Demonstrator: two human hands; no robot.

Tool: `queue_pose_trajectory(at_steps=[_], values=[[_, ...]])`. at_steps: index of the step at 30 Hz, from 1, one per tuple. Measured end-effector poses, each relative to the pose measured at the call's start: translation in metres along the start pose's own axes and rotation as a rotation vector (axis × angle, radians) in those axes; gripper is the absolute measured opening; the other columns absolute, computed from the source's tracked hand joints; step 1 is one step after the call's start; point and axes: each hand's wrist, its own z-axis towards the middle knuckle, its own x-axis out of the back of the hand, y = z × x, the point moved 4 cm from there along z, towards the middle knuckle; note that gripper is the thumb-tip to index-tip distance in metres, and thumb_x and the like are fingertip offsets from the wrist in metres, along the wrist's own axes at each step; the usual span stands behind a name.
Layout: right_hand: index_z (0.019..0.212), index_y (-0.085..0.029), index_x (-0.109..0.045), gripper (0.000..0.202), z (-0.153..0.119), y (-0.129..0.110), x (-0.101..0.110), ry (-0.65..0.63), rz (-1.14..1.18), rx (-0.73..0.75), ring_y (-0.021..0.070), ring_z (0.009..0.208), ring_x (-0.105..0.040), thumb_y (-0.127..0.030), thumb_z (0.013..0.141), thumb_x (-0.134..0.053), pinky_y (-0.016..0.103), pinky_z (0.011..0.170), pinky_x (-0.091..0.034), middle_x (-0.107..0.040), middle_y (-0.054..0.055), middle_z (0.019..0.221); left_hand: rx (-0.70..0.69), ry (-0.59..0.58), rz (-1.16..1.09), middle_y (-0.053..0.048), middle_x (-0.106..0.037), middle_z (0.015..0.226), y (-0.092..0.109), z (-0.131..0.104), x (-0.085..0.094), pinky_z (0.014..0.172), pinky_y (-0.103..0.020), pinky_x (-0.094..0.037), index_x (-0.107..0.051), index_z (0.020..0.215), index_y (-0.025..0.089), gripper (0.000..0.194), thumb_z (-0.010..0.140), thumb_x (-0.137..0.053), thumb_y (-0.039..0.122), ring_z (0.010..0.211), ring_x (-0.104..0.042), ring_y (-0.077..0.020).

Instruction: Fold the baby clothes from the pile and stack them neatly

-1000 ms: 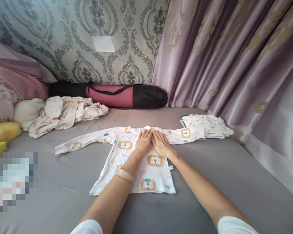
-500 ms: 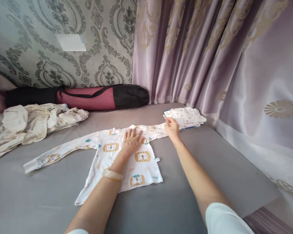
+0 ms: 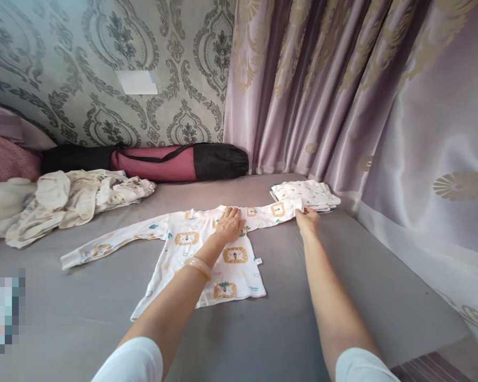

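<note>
A small white long-sleeved shirt (image 3: 199,249) printed with yellow lion faces lies spread on the grey bed sheet, collar toward the wall. My left hand (image 3: 230,225) rests flat on its upper chest just below the collar, fingers stretched out. At the end of the right-hand sleeve, my right hand (image 3: 308,218) pinches the cuff between thumb and fingers. That sleeve is stretched out straight, its cuff in front of a stack of folded clothes (image 3: 310,193). The other sleeve reaches out to the left and lies loose on the sheet.
A heap of crumpled pale clothes (image 3: 87,196) lies at the left beside a white plush toy (image 3: 8,201). Along the wall runs a pink and black roll bag (image 3: 159,162). Purple curtains (image 3: 302,95) hang behind the folded stack. A blurred patch (image 3: 0,313) covers something at the left edge.
My right hand has moved outward to the right, from partway along the sleeve to its cuff, and the sleeve now extends farther. My left hand stays on the chest. The view has shifted slightly left.
</note>
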Motion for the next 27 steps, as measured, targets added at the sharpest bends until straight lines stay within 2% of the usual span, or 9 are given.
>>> queue_pose_trajectory(at_steps=[4,7,13,16,18,20,22,24,27], values=[[0.089,-0.014,-0.067,0.023,0.007,0.000,0.002,-0.001,0.237,-0.196,0.0179,0.072,-0.066,-0.028,0.071,-0.060,0.025,0.061,-0.054,-0.069,0.003,0.073,0.038,-0.010,0.028,-0.018,-0.039,0.149,-0.003,-0.004,-0.016,0.114,-0.047,-0.022,-0.041,0.141,0.008,0.055,0.097,-0.032,0.040,0.140,-0.029,-0.0309],[0.095,-0.017,-0.064,0.021,0.008,-0.002,0.007,-0.019,0.378,-0.283,0.0144,0.072,-0.067,-0.023,0.075,-0.059,0.025,0.064,-0.056,-0.070,0.002,0.076,0.027,-0.008,0.072,-0.017,-0.036,0.152,-0.004,-0.006,-0.021,0.115,-0.048,-0.020,-0.039,0.144,0.009,0.057,0.098,-0.030,0.041,0.142,-0.028,-0.0318],[0.094,-0.021,-0.057,0.017,-0.008,-0.016,0.009,-0.080,0.767,-0.405,0.0133,0.079,-0.069,-0.011,0.080,-0.053,0.030,0.073,-0.058,-0.070,0.001,0.079,0.039,-0.036,0.081,-0.018,-0.034,0.153,-0.004,-0.005,-0.021,0.115,-0.048,-0.020,-0.038,0.144,0.010,0.057,0.097,-0.031,0.042,0.142,-0.027,-0.0314],[0.093,-0.021,-0.054,0.015,-0.020,-0.030,0.011,-0.090,0.869,-0.404,0.0128,0.075,-0.069,-0.011,0.082,-0.050,0.032,0.073,-0.059,-0.068,0.000,0.078,0.059,-0.069,0.003,-0.018,-0.034,0.152,-0.005,0.001,-0.016,0.115,-0.049,-0.020,-0.042,0.141,0.012,0.054,0.095,-0.039,0.040,0.142,-0.026,-0.0316],[0.093,-0.020,-0.053,0.014,-0.028,-0.042,0.012,-0.121,0.890,-0.351,0.0126,0.074,-0.068,-0.013,0.082,-0.050,0.032,0.073,-0.058,-0.068,-0.001,0.078,0.113,-0.108,-0.182,-0.017,-0.038,0.150,-0.009,0.008,-0.009,0.115,-0.051,-0.019,-0.050,0.133,0.014,0.050,0.089,-0.051,0.037,0.142,-0.027,-0.0326],[0.094,-0.020,-0.052,0.014,-0.037,-0.055,0.011,-0.171,0.885,-0.272,0.0126,0.074,-0.068,-0.015,0.081,-0.050,0.032,0.073,-0.058,-0.068,0.000,0.080,0.199,-0.158,-0.443,-0.017,-0.048,0.142,-0.013,0.014,0.002,0.114,-0.049,-0.023,-0.059,0.120,0.015,0.043,0.083,-0.061,0.035,0.139,-0.033,-0.0330],[0.094,-0.020,-0.052,0.016,-0.046,-0.068,0.008,-0.223,0.857,-0.186,0.0129,0.074,-0.067,-0.017,0.078,-0.050,0.032,0.072,-0.058,-0.067,0.000,0.082,0.249,-0.167,-0.573,-0.015,-0.059,0.131,-0.013,0.018,0.018,0.107,-0.043,-0.036,-0.061,0.115,0.017,0.038,0.089,-0.051,0.043,0.126,-0.050,-0.0291],[0.096,-0.019,-0.053,0.020,-0.056,-0.079,0.004,-0.248,0.815,-0.100,0.0133,0.074,-0.066,-0.018,0.076,-0.051,0.031,0.070,-0.058,-0.066,0.000,0.085,0.326,-0.168,-0.827,-0.016,-0.062,0.123,-0.010,0.017,0.035,0.093,-0.038,-0.049,-0.059,0.116,0.016,0.049,0.093,-0.038,0.053,0.108,-0.063,-0.0264],[0.103,-0.019,-0.054,0.026,-0.075,-0.096,-0.006,-0.265,0.682,0.045,0.0146,0.076,-0.065,-0.023,0.077,-0.050,0.030,0.069,-0.057,-0.065,0.001,0.086,0.417,-0.289,-1.293,-0.019,-0.064,0.115,0.007,0.011,0.058,0.078,-0.039,-0.055,-0.056,0.114,0.012,0.062,0.087,-0.041,0.066,0.091,-0.068,-0.0268]])
